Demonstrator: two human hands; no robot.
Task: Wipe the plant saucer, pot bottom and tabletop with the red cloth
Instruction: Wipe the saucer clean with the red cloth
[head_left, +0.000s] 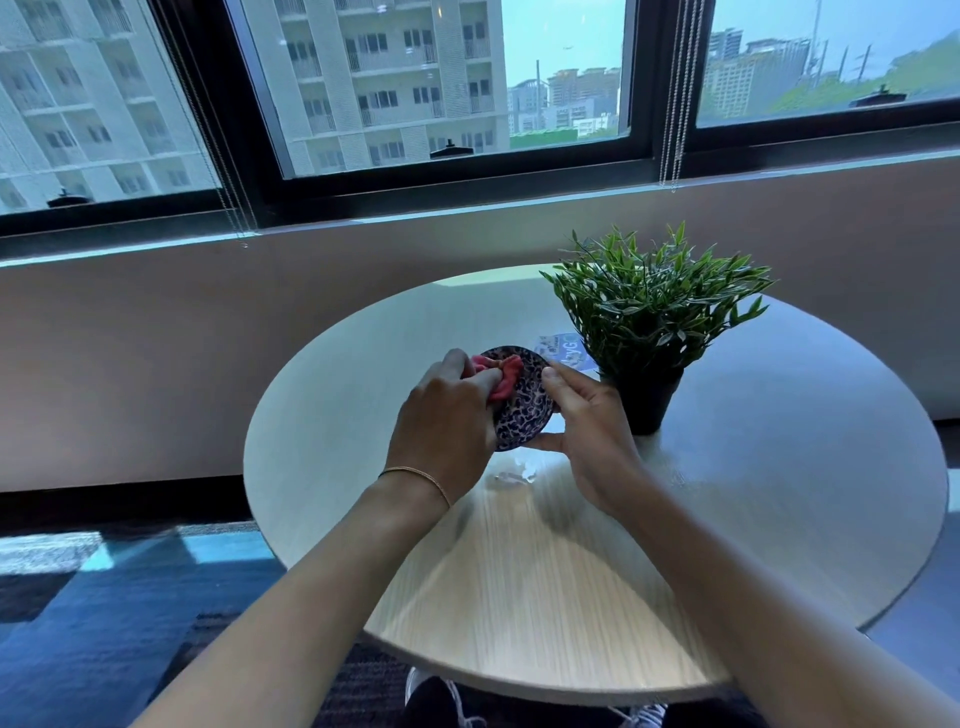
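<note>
A small round saucer (524, 402) with a dark leopard-like pattern is held tilted above the round table (779, 467). My right hand (587, 431) grips its right rim. My left hand (441, 421) presses a bunched red cloth (501, 376) against the saucer's patterned face. The plant (654, 306) stands in its black pot (647, 400) on the table just right of my hands. A small wet patch (511, 475) glistens on the tabletop below the saucer.
A blue and white printed card (563, 348) lies on the table behind the saucer, beside the pot. A wall and window ledge (467, 208) run behind the table. Blue carpet (104, 597) lies to the left; my shoes (441, 696) show under the table edge.
</note>
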